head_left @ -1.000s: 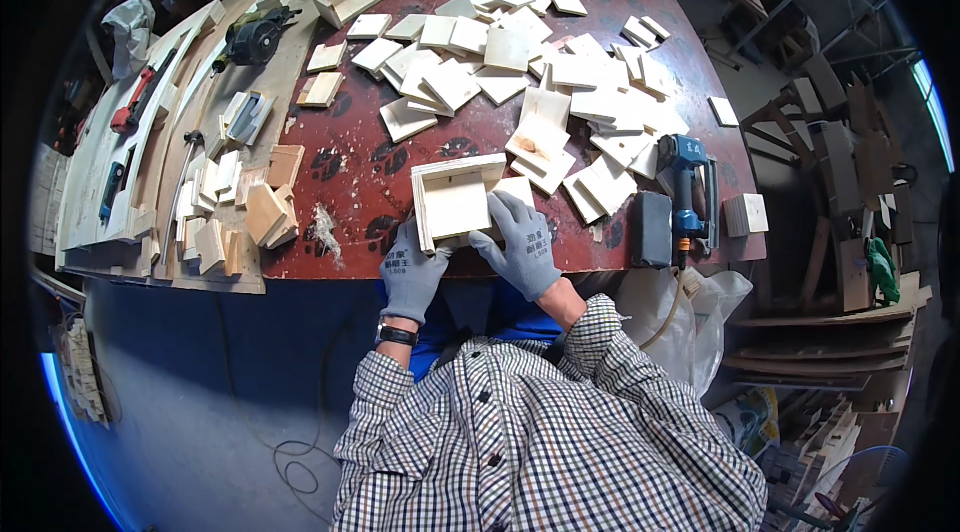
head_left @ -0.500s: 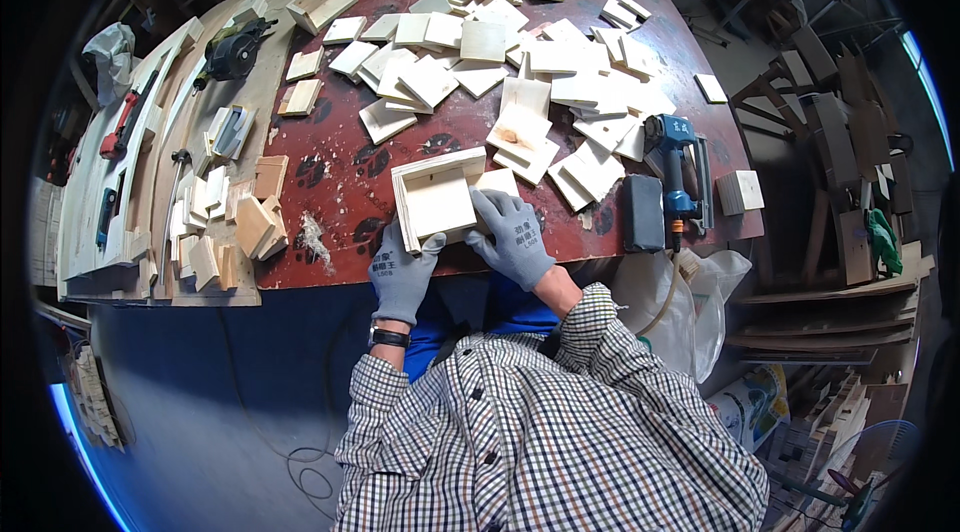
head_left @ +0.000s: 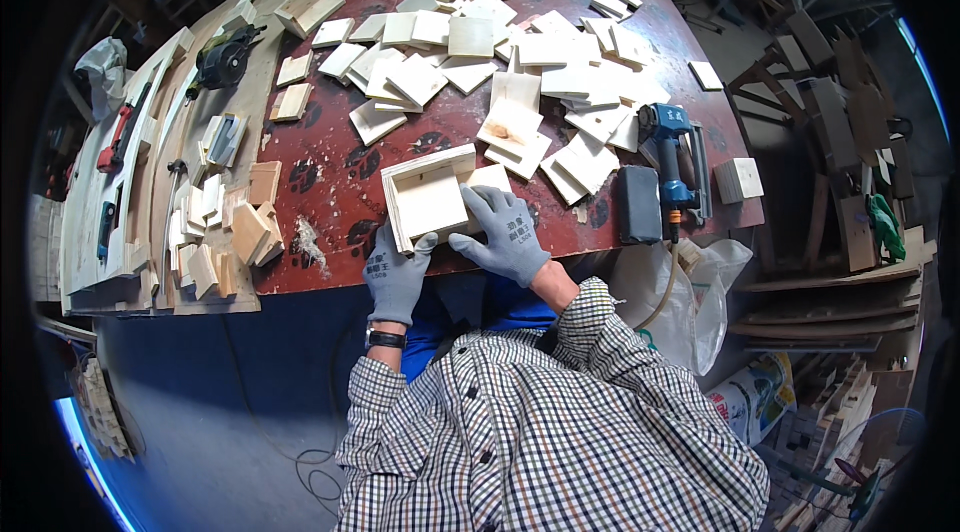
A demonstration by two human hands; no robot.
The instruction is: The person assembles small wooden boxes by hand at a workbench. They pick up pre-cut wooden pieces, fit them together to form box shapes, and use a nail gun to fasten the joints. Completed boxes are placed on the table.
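Observation:
At the table's near edge I hold a small, open-topped wooden box (head_left: 425, 200) made of pale boards. My left hand (head_left: 396, 277), in a grey glove, is closed on the box's near left corner, its thumb against the near side. My right hand (head_left: 507, 240), also gloved, is at the box's right side, closed on a pale square board (head_left: 489, 178). That board lies against or just beside the box; my fingers cover part of it, so I cannot tell whether the two touch.
Loose pale wooden boards (head_left: 470, 38) are heaped across the red table (head_left: 345, 192). A blue nail gun (head_left: 676, 157) with a hose stands at the right edge, beside a wooden block (head_left: 738, 180). Wood offcuts (head_left: 255, 227) and a black-green power tool (head_left: 226, 58) lie on the left.
The whole view has shifted slightly. Both hands keep their hold on the box and the board, and the right thumb has moved a little closer to the box's near side.

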